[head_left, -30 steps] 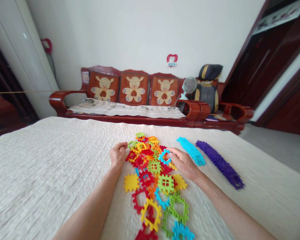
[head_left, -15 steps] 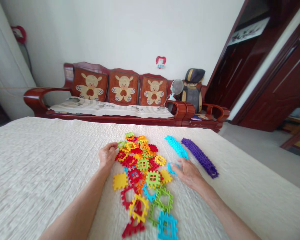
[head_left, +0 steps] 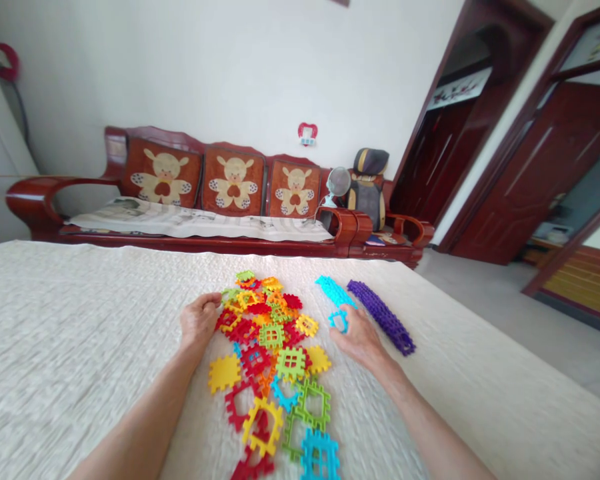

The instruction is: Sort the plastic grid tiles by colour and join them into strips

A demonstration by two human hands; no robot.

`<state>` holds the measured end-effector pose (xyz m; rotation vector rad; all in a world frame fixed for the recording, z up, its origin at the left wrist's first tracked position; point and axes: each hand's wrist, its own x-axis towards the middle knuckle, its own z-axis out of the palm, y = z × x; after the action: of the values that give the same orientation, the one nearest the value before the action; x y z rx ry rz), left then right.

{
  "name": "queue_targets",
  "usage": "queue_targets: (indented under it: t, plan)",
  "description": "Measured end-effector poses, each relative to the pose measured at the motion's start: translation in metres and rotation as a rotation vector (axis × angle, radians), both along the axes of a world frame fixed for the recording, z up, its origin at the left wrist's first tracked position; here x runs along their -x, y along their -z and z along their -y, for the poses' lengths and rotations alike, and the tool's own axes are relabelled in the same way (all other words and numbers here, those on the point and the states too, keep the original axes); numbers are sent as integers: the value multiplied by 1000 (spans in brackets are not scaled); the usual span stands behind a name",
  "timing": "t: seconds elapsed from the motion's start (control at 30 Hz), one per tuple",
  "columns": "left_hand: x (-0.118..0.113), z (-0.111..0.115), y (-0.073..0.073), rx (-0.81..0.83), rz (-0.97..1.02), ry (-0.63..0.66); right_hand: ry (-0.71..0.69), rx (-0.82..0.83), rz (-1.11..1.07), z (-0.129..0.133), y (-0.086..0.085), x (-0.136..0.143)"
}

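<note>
A pile of notched plastic pieces in red, yellow, green, orange and blue spreads down the middle of the white cloth, with a green window piece (head_left: 291, 363) on top. My right hand (head_left: 357, 333) grips a blue frame piece (head_left: 338, 321) between thumb and fingers, just in front of a row of light-blue pieces (head_left: 334, 289). Right of that lies a row of purple pieces (head_left: 380, 315). My left hand (head_left: 200, 320), its fingers curled together, rests at the pile's upper left edge beside light-green pieces (head_left: 230, 295); whatever it may hold is too small to make out.
A wooden sofa (head_left: 35, 200) with bear cushions (head_left: 233, 181) stands beyond the cloth-covered surface (head_left: 80, 313). A small fan (head_left: 339, 181) and a chair with a dark backrest (head_left: 367, 200) are at its right end. Dark red doors are farther right.
My right hand has closed on the blue frame piece and lifted it towards the light-blue row. The whole view has shifted, and my left hand stays by the pile.
</note>
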<state>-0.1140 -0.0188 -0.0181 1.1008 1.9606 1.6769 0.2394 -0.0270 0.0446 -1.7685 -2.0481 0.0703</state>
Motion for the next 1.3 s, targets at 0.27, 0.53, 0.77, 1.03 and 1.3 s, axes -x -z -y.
queue_targets:
  t: [0.27, 0.53, 0.77, 1.03, 1.3]
  plan:
    - [-1, 0, -1, 47, 29, -38, 119, -313, -122, -22, 30, -35]
    - [-3, 2, -4, 39, 24, -46, 156, -304, -76, -27, 33, -38]
    - [-8, 7, -13, 65, 42, -60, 162, -278, -50, -28, 37, -37]
    - [-7, 7, -11, 52, 20, -58, 152, -287, -26, -26, 35, -36]
    - [-1, -3, 3, -50, -91, -78, 110, -394, -21, -31, 40, -39]
